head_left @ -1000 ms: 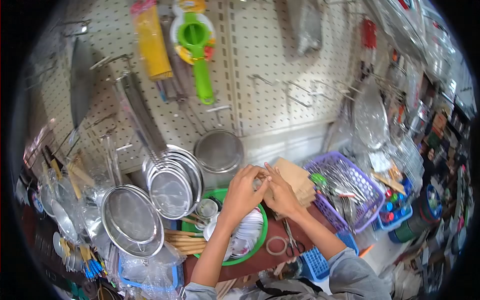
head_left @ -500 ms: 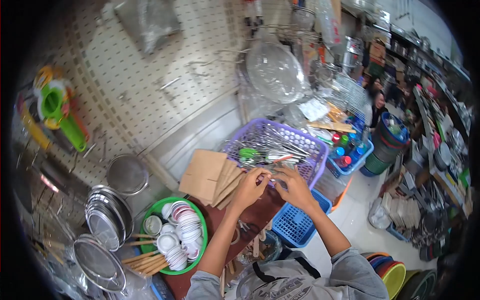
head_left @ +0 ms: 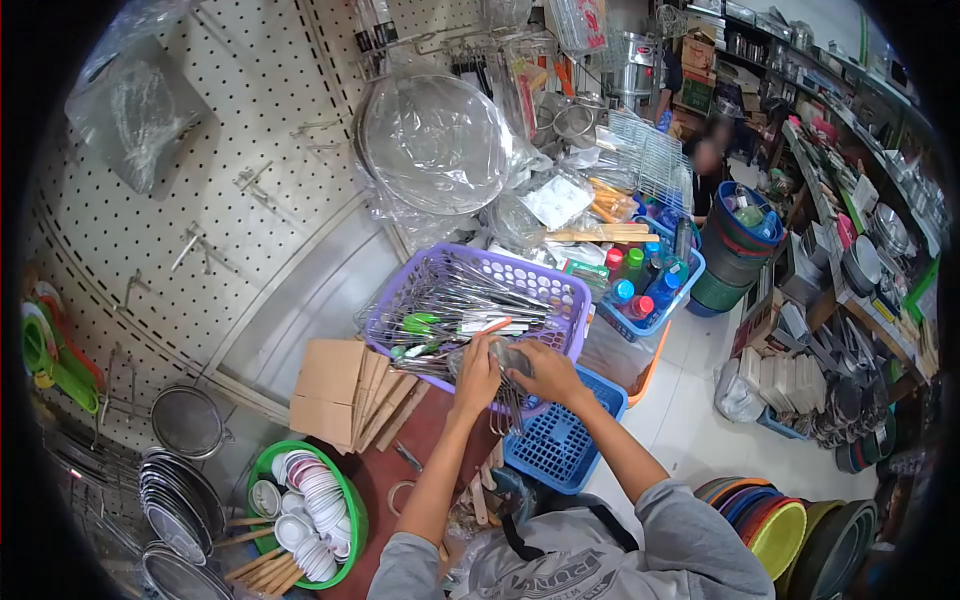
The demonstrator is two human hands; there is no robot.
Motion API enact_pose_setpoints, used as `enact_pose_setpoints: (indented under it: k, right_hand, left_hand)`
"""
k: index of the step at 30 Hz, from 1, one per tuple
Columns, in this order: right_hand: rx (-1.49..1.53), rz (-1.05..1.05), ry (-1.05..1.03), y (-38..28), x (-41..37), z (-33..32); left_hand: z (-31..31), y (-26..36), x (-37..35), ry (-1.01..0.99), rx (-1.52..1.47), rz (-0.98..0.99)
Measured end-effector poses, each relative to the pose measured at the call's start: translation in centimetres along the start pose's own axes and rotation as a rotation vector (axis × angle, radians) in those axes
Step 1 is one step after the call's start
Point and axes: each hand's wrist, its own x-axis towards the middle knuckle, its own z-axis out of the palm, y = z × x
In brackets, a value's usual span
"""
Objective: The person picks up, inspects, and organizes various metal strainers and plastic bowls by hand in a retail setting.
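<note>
My left hand (head_left: 479,376) and my right hand (head_left: 547,372) are together over the near edge of a purple basket (head_left: 572,305). Between them is a bundle of thin metal utensils (head_left: 508,408), with a greyish, rounded part at the top and narrow shafts hanging below. Their exact kind is hidden by my fingers. Both hands are closed around its upper part. Many slim metal utensils (head_left: 465,290) fill the basket behind, along with a green-handled piece (head_left: 420,323) and an orange-handled one (head_left: 492,328).
Flattened cardboard (head_left: 328,385) lies left of the basket. A green tub (head_left: 358,520) holds white ladles or spoons with wooden handles. A blue basket (head_left: 560,440) sits below my right hand. Bottles stand in another blue basket (head_left: 655,322). Strainers hang on the pegboard (head_left: 270,90); a person (head_left: 708,160) is farther back.
The view has swung right, so the things appear farther left. My hands have come down over the basket's near edge, and the hanging metal bundle now shows between them.
</note>
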Motion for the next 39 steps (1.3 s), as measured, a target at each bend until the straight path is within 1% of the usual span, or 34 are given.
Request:
enact_pose_setpoints:
  k: [2, 5, 8, 11, 14, 18, 21, 23, 26, 28, 29, 31, 32, 35, 39]
  right_hand:
    - [0.019, -0.005, -0.053, 1.0, 1.0, 0.6]
    - [0.027, 0.027, -0.169, 2.8, 2.5, 1.9]
    - [0.071, 0.044, -0.253, 3.5, 3.8, 2.0]
    - [0.039, 0.16, -0.327, 3.1, 5.5, 0.8]
    - [0.062, 0.174, -0.243, 3.3, 5.7, 0.9]
    - [-0.029, 0.159, -0.168, 2.7, 5.8, 0.4]
    - [-0.056, 0.112, -0.075, 2.1, 5.7, 0.1]
    - [-0.074, 0.087, -0.016, 2.0, 5.2, 0.3]
    - [0.015, 0.112, -0.014, 1.6, 4.8, -1.1]
    - [0.206, 0.165, 0.048, 2.5, 4.8, -0.8]
    - [0.302, 0.191, 0.079, 2.7, 4.8, -0.7]
    - [0.349, 0.069, 0.144, 2.7, 4.5, -1.1]
    - [0.372, 0.009, 0.176, 2.6, 4.3, -1.2]
    - [0.233, -0.143, 0.266, 1.3, 4.0, -2.0]
    - [0.261, -0.166, 0.291, 1.2, 4.3, -2.1]
  left_hand:
    - [0.3, -0.4, 0.5, 0.043, 0.028, 0.025]
    - [0.0, -0.5, 1.1, 0.026, 0.075, -0.025]
    - [0.2, -1.1, 1.5, 0.062, 0.052, -0.029]
    - [0.0, -1.3, 1.8, 0.049, 0.029, -0.054]
    - [-0.1, -0.9, 1.8, 0.018, 0.09, -0.037]
    - [-0.5, -0.1, 1.9, -0.021, 0.174, 0.001]
    - [-0.4, -0.3, 2.0, 0.0, 0.167, 0.002]
    - [-0.5, -0.3, 2.5, -0.028, 0.153, -0.003]
    - [-0.6, -0.6, 3.5, -0.024, 0.177, 0.008]
    - [-0.9, -0.2, 3.9, 0.032, 0.171, 0.01]
    - [-1.0, 0.0, 4.1, 0.066, 0.133, -0.025]
    - [-1.2, 0.1, 4.5, 0.135, 0.058, -0.093]
    - [-1.4, 0.1, 4.8, 0.155, 0.065, -0.075]
    - [-1.7, 0.0, 5.5, 0.212, 0.083, -0.046]
    - [-2.6, 1.2, 5.9, 0.24, 0.073, -0.095]
